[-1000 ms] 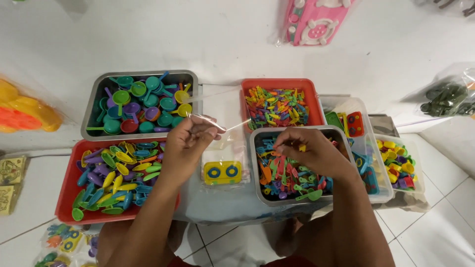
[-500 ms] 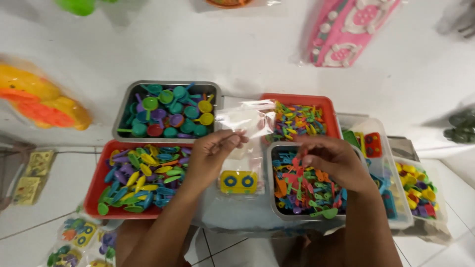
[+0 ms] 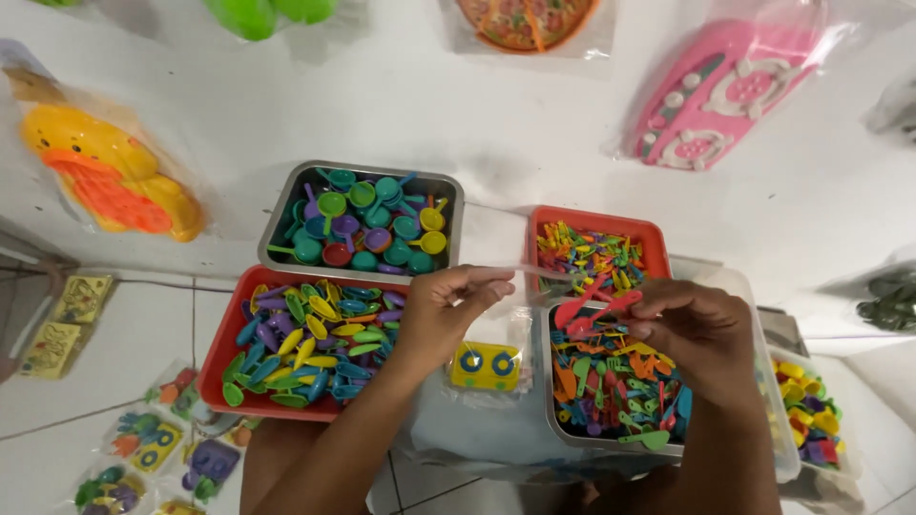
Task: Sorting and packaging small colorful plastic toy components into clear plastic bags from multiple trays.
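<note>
While the left hand (image 3: 448, 310) pinches the edge of a clear plastic bag (image 3: 510, 286) above a yellow toy stove (image 3: 485, 365), the right hand (image 3: 701, 329) grips red spoons (image 3: 596, 307) over a metal tray of mixed utensils (image 3: 611, 377), beside a red tray of scoops (image 3: 305, 343) and a metal tray of small pans (image 3: 367, 219).

The clear bag (image 3: 510, 286) was thin glossy plastic film. The utensils (image 3: 611, 372) were smooth coloured plastic in a dull metal tray (image 3: 551, 381). The red tray (image 3: 229, 353) was matt plastic. The floor tiles (image 3: 124, 353) were glossy.
</note>
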